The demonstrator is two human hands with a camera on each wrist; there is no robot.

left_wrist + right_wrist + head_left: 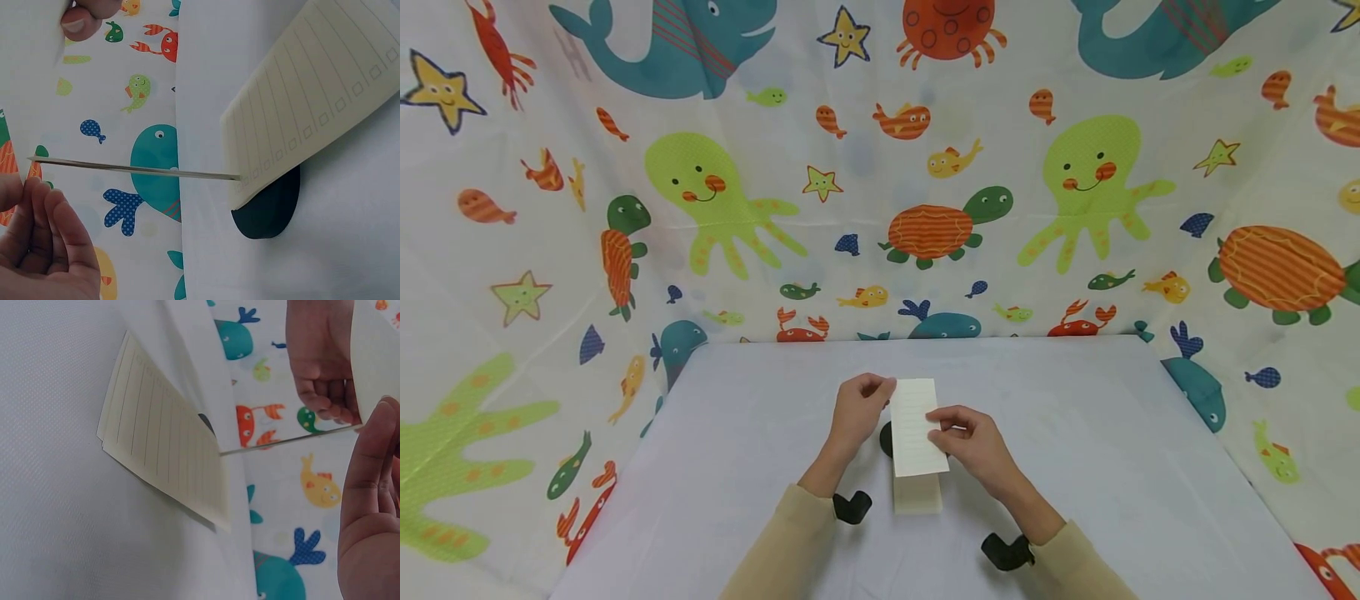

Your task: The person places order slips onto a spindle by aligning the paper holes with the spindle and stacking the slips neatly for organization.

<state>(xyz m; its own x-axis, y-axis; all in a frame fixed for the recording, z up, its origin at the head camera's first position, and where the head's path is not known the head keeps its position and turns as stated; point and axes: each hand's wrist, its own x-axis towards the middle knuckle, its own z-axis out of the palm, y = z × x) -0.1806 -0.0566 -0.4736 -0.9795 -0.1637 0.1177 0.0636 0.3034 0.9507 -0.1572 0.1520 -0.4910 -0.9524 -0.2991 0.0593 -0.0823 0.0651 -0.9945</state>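
A cream notepad (917, 494) of lined paper with small check boxes lies near the middle of the white table, with one upper sheet (916, 429) raised above it. In the left wrist view that raised part (137, 169) appears edge-on, joined to the lined pages (300, 106). My left hand (859, 408) pinches its far left corner between thumb and fingers. On its right edge my right hand (966, 437) holds the paper between thumb and fingers. Partly hidden beneath the notepad is a dark rounded object (272, 206); its kind cannot be told.
The white tabletop (760, 400) spreads around the notepad on both sides. A cloth printed with sea animals (865, 292) hangs behind the table and along its sides. Black wrist mounts (852, 507) sit on the inner side of both wrists.
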